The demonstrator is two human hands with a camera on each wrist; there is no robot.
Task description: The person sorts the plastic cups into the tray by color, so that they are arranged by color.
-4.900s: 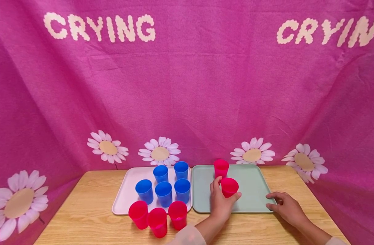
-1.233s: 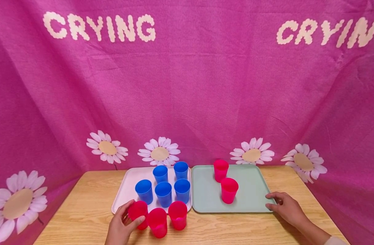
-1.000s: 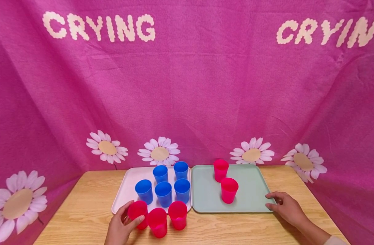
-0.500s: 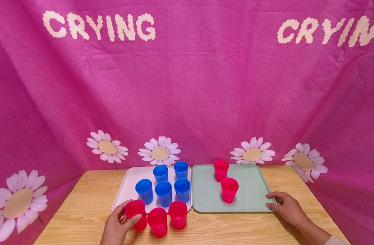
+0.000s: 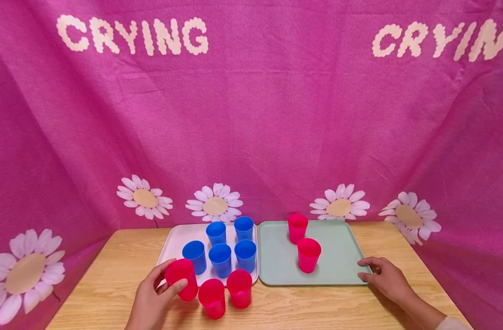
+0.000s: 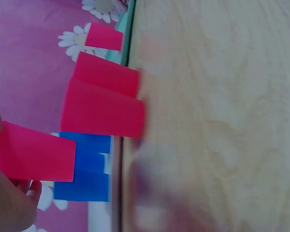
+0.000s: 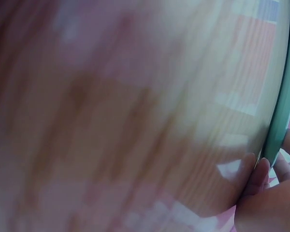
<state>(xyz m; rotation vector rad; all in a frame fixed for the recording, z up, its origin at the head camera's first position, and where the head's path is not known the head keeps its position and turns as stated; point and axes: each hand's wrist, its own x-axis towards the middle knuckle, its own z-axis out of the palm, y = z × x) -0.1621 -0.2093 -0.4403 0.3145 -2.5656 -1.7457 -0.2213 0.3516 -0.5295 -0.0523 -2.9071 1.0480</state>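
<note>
My left hand grips a red plastic cup by its sides, thumb in front and fingers behind. In the left wrist view this cup is up off the table. Two more red cups stand on the table just right of it, a front one and another. My right hand pinches the near right corner of the green tray. On that tray are two red cups, one near the back and one nearer.
Left of the green tray lies a white tray, its edge against it. Several blue cups stand upright there, close together. The wooden table ends at a pink cloth backdrop with daisies and lettering.
About five seconds ago my left hand was at the nearer red cup on the green tray. It has since gripped the leftmost red cup and raised it slightly left. My right hand stays put.
</note>
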